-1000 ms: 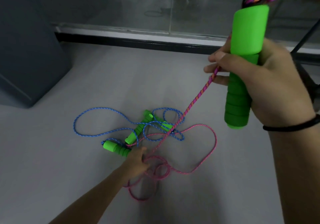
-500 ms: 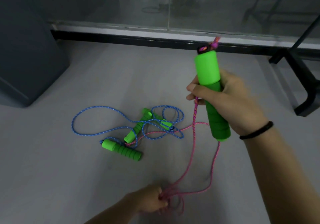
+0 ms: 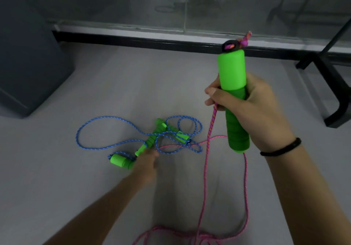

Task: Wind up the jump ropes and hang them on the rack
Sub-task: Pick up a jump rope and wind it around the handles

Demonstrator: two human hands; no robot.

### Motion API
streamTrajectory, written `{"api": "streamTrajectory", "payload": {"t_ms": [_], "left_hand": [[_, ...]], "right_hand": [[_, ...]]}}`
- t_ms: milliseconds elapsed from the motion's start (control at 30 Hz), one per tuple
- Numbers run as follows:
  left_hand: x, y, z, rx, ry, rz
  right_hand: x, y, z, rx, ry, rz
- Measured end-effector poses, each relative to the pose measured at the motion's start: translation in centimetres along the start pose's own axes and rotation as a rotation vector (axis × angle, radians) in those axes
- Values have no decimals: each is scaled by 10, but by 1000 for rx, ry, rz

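Pink jump rope [image 3: 207, 161] in the right half of the frame, hanging in two strands from the right hand [image 3: 252, 110] down to loose loops on the grey floor [image 3: 106, 85] at the bottom edge. Green foam handle [image 3: 233, 100] upright, right-hand grip wrapped tight around its middle, one pink strand pinched against it under the thumb and fingers, knotted rope end poking out of the black cap on top. Black band [image 3: 281, 148] around the right wrist.

Blue jump rope [image 3: 133, 136] lying in tangled loops at centre left of the frame, crossing over two green handles [image 3: 152, 140] and a thin run of pink cord. Third green handle [image 3: 121, 161] lying flat at the lower left of the tangle. Left hand [image 3: 147, 162] down on the floor, touching that handle's near end; blurred, so cannot tell whether the left grip is spread or pressed together.

Dark box [image 3: 28, 55] in the upper left, black metal frame foot [image 3: 336, 93] at the right edge
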State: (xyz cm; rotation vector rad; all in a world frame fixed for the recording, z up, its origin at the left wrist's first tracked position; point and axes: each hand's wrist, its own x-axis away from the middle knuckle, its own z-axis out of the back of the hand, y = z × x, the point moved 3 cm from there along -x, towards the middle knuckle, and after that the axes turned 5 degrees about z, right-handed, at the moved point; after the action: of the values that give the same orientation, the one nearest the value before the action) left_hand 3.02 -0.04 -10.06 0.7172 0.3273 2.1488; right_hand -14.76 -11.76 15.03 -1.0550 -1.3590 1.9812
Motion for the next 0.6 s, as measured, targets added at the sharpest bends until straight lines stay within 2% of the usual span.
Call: {"api": "streamTrajectory", "payload": {"t_ms": [67, 167, 300, 500, 600], "left_hand": [[-21, -8, 25, 28, 127, 42], [-46, -13, 35, 74, 72, 83], [-57, -25, 23, -122, -43, 185], [-52, -39, 9, -424, -69, 323], [-45, -40, 1, -544, -76, 338]], "right_hand": [[-1, -3, 1, -20, 26, 11], [-1, -6, 1, -13, 16, 30], [-2, -4, 5, 24, 21, 42], [0, 4, 4, 18, 14, 25], [1, 7, 3, 39, 15, 23]]}}
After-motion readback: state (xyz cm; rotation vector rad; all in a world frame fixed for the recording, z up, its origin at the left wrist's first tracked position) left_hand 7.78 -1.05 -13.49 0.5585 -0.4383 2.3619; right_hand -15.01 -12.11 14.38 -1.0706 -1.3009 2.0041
